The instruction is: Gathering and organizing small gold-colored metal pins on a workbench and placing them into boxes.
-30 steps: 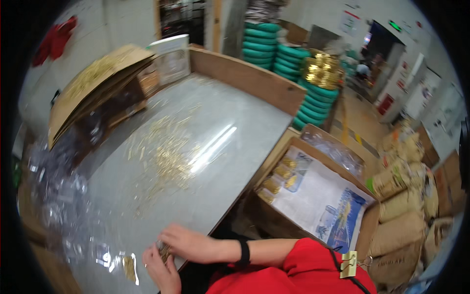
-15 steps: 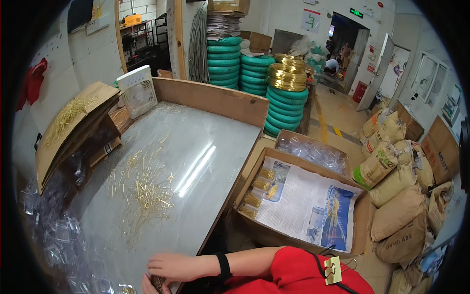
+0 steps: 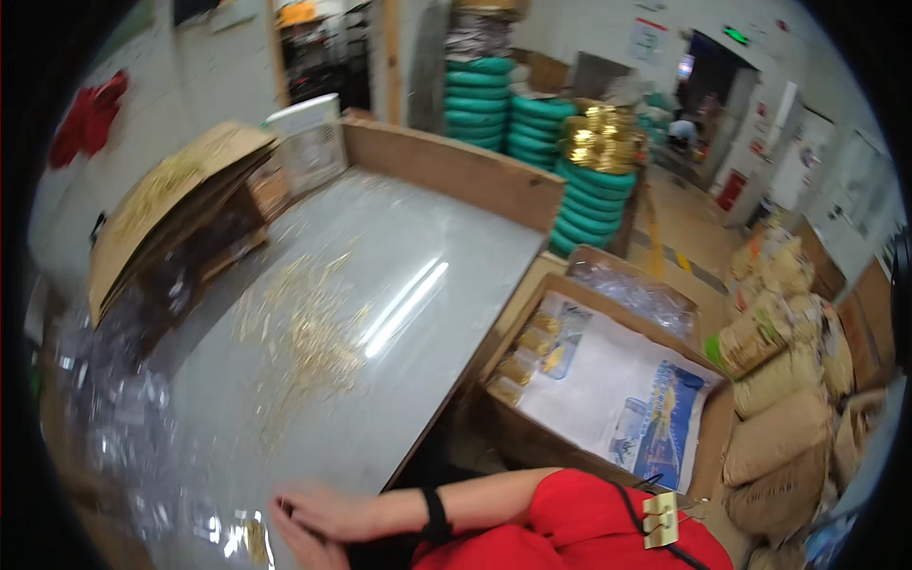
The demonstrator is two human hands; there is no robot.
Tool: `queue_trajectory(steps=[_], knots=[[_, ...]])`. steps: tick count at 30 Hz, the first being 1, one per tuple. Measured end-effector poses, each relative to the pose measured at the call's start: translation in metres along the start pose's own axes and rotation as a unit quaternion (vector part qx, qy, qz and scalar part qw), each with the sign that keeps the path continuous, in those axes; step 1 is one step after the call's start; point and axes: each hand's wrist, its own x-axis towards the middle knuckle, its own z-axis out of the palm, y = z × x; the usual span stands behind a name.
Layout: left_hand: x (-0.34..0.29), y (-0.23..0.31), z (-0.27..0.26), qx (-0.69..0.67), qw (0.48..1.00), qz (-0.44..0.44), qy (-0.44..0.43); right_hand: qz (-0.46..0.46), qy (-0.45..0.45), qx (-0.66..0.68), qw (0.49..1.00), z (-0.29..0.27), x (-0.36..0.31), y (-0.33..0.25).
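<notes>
My right hand (image 3: 328, 511) is at the lower edge of the grey tabletop (image 3: 446, 361), its fingers curled and blurred by motion. Against it, from below, presses my left hand (image 3: 302, 544), also closed. Both seem to enclose something small, hidden between the palms. Just left of them stands a clear plastic box (image 3: 255, 540) with gold wire pieces inside. A loose pile of thin bent gold wire pieces (image 3: 318, 332) lies farther up the table. Many empty clear plastic boxes (image 3: 123, 408) are heaped along the left side.
A carton (image 3: 727, 418) at the right holds a printed sheet (image 3: 608, 380) and several filled boxes (image 3: 518, 366). Behind it is a carton of clear plastic parts (image 3: 636, 290). Cardboard with gold wire (image 3: 161, 190) and a white fan (image 3: 312, 152) stand far left. Sacks (image 3: 774, 437) line the right.
The view has shifted, so the scene sits farther right and a little higher. My hands have drawn closer together, and the brownish bundle seen between them earlier is now hidden.
</notes>
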Motion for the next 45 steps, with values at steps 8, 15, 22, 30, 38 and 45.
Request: queue_trajectory(steps=[8, 15, 22, 30, 38, 45], knots=[[-0.014, 0.009, -0.024, 0.116, 0.991, 0.051, -0.034, -0.055, -0.158, -0.262, 0.950, -0.097, -0.021, -0.009], [-0.017, 0.034, -0.049, 0.192, 0.979, -0.048, -0.046, -0.132, -0.222, -0.339, 0.905, -0.070, -0.003, -0.022], [-0.004, 0.030, -0.044, 0.099, 0.993, -0.049, -0.041, -0.123, -0.186, -0.281, 0.933, -0.066, -0.005, -0.014], [-0.004, 0.026, -0.024, -0.009, 0.999, -0.041, 0.016, -0.142, -0.160, -0.248, 0.945, -0.067, -0.007, -0.009], [0.003, 0.023, -0.024, 0.129, 0.989, 0.048, -0.054, -0.115, -0.184, -0.280, 0.935, -0.088, -0.008, -0.020], [0.007, 0.018, -0.012, 0.148, 0.982, 0.063, -0.096, -0.022, -0.083, -0.185, 0.979, -0.085, -0.025, -0.025]])
